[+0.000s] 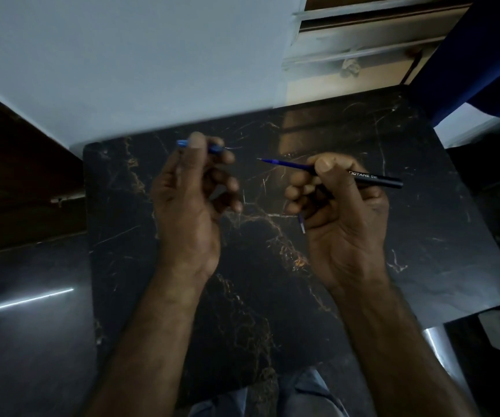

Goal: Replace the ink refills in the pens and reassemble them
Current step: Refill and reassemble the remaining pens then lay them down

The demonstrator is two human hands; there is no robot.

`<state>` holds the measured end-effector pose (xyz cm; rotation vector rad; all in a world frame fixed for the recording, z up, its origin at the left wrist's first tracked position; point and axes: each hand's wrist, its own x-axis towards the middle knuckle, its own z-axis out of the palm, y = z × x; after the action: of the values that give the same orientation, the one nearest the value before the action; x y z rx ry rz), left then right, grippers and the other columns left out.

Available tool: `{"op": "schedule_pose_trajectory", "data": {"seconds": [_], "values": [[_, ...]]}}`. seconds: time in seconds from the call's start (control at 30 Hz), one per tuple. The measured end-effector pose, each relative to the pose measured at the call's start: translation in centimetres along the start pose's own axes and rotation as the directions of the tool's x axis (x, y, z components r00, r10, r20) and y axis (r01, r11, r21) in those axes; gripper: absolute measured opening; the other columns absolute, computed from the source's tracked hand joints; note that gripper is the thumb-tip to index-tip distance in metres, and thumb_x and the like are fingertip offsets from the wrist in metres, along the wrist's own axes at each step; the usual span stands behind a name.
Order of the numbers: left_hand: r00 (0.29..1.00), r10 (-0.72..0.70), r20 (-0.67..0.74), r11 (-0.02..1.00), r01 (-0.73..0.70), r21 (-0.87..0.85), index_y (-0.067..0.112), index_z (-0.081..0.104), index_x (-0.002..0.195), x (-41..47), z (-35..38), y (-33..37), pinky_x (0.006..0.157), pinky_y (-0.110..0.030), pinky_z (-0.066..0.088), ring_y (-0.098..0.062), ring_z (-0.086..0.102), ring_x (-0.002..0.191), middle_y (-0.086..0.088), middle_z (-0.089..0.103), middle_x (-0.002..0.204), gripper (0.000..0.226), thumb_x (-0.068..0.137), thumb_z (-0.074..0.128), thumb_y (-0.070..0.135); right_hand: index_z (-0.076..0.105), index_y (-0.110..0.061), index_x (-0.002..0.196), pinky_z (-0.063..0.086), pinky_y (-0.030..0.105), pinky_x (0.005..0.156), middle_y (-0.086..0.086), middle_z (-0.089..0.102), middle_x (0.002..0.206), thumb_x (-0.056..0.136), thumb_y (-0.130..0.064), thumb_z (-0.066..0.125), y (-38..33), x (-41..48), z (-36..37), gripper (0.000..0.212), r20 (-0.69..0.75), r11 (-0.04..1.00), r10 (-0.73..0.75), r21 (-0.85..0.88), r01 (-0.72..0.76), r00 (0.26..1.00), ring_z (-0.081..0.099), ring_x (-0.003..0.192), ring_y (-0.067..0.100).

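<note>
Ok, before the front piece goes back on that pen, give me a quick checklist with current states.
1. Pen barrel gripped in the right hand: ok.
2. Refill seated, tip sticking out toward the left: ok.
3. Blue front piece held in the left hand: ok.
4. Front piece lined up with the refill tip: not ok, it sits higher and off to the left.
5. Small blue part poking out under the right hand, what it is: cannot tell.
6. Table below the hands free: ok.

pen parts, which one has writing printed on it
The dark barrel in the right hand, with white lettering and a refill tip poking out. The blue piece in the left hand shows none.
</note>
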<state>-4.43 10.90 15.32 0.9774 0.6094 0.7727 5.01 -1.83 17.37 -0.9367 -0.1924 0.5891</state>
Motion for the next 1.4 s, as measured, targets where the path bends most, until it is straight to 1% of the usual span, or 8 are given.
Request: {"op": "schedule_pose_trajectory", "data": {"seconds": [0.1, 0.17, 0.3, 0.4, 0.7, 1.03, 1.23, 1.4], "values": [[0.995, -0.094, -0.023, 0.995, 0.095, 0.014, 0.025, 0.079, 0.098, 1.5, -4.6, 0.1, 0.051, -0.022, 0.054, -0.005, 0.069, 0.067, 0.007, 0.076, 0.087, 0.024, 0.110, 0.059, 0.031, 0.069, -0.007, 0.089, 0.054, 0.027, 0.054, 0.010, 0.071, 0.075, 0.098, -0.005, 0.058, -0.2, 0.0, -0.3, 0.014, 0.018, 0.998, 0.033, 0.055, -0.034, 0.999, 0.069, 0.064, 0.019], [0.985, -0.154, -0.078, 0.943, 0.170, 0.287, 0.025, 0.082, 0.091, 1.9, -7.8, -0.9, 0.051, -0.023, 0.056, -0.004, 0.070, 0.063, 0.006, 0.076, 0.080, 0.026, 0.110, 0.063, 0.025, 0.068, -0.007, 0.090, 0.054, 0.026, 0.054, 0.009, 0.071, 0.074, 0.097, -0.007, 0.060, -0.3, 0.0, -0.5, 0.011, 0.037, 0.995, 0.046, 0.082, -0.049, 0.998, 0.069, 0.064, 0.018], [0.928, -0.288, -0.235, 0.455, 0.349, 0.819, 0.009, 0.077, 0.100, 2.1, -12.6, -5.0, 0.052, -0.030, 0.060, -0.015, 0.069, 0.057, -0.009, 0.074, 0.076, 0.016, 0.105, 0.071, 0.022, 0.070, -0.009, 0.088, 0.053, 0.025, 0.054, 0.008, 0.070, 0.074, 0.097, -0.007, 0.059, 0.1, -0.3, -0.6, 0.014, 0.042, 0.994, 0.080, 0.073, -0.083, 0.996, 0.068, 0.063, 0.017], [0.946, -0.270, -0.179, 0.123, 0.218, 0.968, 0.009, 0.074, 0.110, 2.5, -14.3, -6.9, 0.075, -0.045, 0.066, -0.031, 0.078, 0.079, -0.012, 0.080, 0.096, 0.023, 0.101, 0.076, 0.030, 0.069, -0.009, 0.088, 0.053, 0.025, 0.054, 0.008, 0.070, 0.074, 0.099, -0.006, 0.056, 0.4, -0.5, -0.7, 0.017, 0.054, 0.993, 0.098, 0.063, -0.102, 0.994, 0.067, 0.063, 0.017], [0.998, -0.052, -0.034, -0.014, 0.033, 0.999, 0.009, 0.073, 0.102, 4.8, -14.6, -8.8, 0.057, -0.026, 0.042, -0.014, 0.062, 0.067, -0.003, 0.073, 0.084, 0.023, 0.103, 0.074, 0.032, 0.068, -0.007, 0.089, 0.052, 0.026, 0.053, 0.008, 0.069, 0.073, 0.098, -0.006, 0.056, 0.4, -1.0, -0.7, 0.015, 0.066, 0.991, 0.129, 0.034, -0.132, 0.989, 0.066, 0.063, 0.017], [0.956, -0.293, -0.004, -0.339, -0.100, 0.936, 0.016, 0.078, 0.093, 7.6, -12.8, -7.5, 0.077, -0.039, 0.056, -0.031, 0.072, 0.089, -0.008, 0.075, 0.090, 0.033, 0.096, 0.074, 0.049, 0.071, -0.008, 0.088, 0.052, 0.027, 0.053, 0.008, 0.069, 0.074, 0.099, -0.004, 0.055, 0.2, -0.9, -1.3, 0.020, 0.080, 0.988, 0.143, 0.038, -0.147, 0.986, 0.066, 0.063, 0.018], [0.971, -0.239, 0.002, -0.270, -0.069, 0.960, 0.023, 0.080, 0.104, 7.5, -12.9, -8.1, 0.088, -0.042, 0.057, -0.031, 0.073, 0.104, -0.005, 0.078, 0.107, 0.020, 0.095, 0.078, 0.041, 0.071, -0.008, 0.087, 0.052, 0.027, 0.052, 0.008, 0.069, 0.072, 0.098, -0.005, 0.056, 0.2, -0.9, -1.6, 0.019, 0.070, 0.987, 0.152, 0.031, -0.155, 0.986, 0.066, 0.062, 0.018], [0.987, -0.155, 0.051, -0.202, -0.082, 0.976, 0.023, 0.078, 0.097, 7.0, -13.6, -9.1, 0.076, -0.035, 0.050, -0.025, 0.073, 0.096, 0.001, 0.078, 0.097, 0.018, 0.094, 0.080, 0.040, 0.071, -0.008, 0.088, 0.052, 0.027, 0.053, 0.008, 0.069, 0.073, 0.098, -0.006, 0.059, 0.1, -0.7, -1.5, 0.015, 0.084, 0.987, 0.155, 0.034, -0.159, 0.984, 0.066, 0.063, 0.018]]}}
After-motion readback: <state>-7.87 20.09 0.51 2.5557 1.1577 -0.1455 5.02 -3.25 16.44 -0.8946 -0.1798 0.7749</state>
